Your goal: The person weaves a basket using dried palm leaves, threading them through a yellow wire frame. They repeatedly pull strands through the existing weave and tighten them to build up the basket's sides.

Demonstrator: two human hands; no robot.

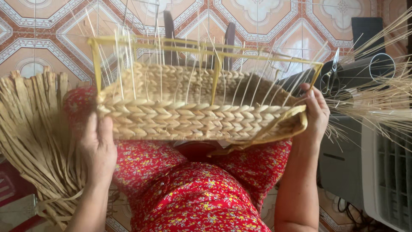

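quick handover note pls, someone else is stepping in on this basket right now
Left hand: grips the left end of the half-woven rectangular straw basket.
Right hand: holds the right end, by a loose flat strand.
Basket: lies on its side across the lap in red floral cloth, on a yellow rectangular frame with thin pale upright stakes.
Done: several braided rows cover the lower wall.
Left: the stakes above stand bare up to the frame's top bar.
Supplies: a bundle of flat dried straw strips on the left; scissors on a grey roll on the right.

Basket [189, 118] — rough, matt, perhaps straw
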